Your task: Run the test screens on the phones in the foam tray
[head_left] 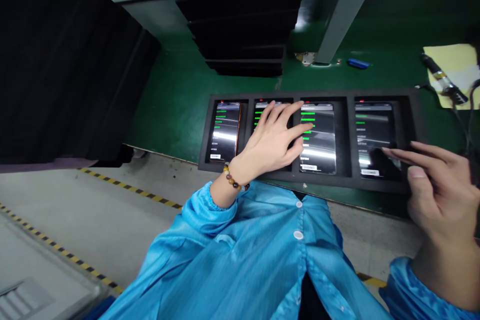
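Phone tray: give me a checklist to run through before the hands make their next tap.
1. Four phones seated in the black tray slots: ok.
2. All four screens lit: ok.
3. Left hand over the second phone, fingers reaching onto the third phone: ok.
4. Right hand forefinger at the fourth phone: ok; contact cannot tell.
5. Screen text readable: cannot tell, too small.
6. First phone free of both hands: ok.
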The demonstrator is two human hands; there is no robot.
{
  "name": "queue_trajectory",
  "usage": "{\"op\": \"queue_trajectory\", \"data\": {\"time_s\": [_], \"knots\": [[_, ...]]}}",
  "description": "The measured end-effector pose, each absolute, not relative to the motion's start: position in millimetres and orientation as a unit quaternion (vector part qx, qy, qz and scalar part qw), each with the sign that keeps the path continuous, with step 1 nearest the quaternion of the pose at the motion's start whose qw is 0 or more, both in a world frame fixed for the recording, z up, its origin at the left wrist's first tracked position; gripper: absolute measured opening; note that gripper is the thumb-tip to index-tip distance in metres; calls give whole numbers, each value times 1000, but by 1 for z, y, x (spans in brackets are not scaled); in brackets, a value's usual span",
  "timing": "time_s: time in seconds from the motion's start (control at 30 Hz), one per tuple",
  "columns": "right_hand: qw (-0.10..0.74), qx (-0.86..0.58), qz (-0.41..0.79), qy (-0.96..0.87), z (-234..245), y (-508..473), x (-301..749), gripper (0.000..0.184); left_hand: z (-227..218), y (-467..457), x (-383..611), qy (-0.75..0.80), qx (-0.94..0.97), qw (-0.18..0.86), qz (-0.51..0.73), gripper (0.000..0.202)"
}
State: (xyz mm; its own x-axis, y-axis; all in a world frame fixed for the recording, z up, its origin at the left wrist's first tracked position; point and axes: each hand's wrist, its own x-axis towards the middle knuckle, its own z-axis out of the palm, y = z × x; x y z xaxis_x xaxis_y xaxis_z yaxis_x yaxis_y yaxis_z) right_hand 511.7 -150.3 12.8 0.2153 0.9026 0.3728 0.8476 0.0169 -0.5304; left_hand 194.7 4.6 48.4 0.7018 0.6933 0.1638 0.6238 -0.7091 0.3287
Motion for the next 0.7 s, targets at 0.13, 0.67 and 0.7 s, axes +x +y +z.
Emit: {"op": "queue_trajectory", "data": {"time_s": [0.13, 0.67, 0.7], "knots": [[350, -693, 36, -629, 13, -151, 512, 40, 51, 5, 197, 359, 914, 136, 129, 37], [332, -652, 11, -682, 14, -149, 506, 35, 57, 5, 177, 410, 887, 121, 174, 46], [332, -644, 19, -688, 17, -148, 500, 35, 57, 4, 168, 416, 882, 118, 187, 45]]}}
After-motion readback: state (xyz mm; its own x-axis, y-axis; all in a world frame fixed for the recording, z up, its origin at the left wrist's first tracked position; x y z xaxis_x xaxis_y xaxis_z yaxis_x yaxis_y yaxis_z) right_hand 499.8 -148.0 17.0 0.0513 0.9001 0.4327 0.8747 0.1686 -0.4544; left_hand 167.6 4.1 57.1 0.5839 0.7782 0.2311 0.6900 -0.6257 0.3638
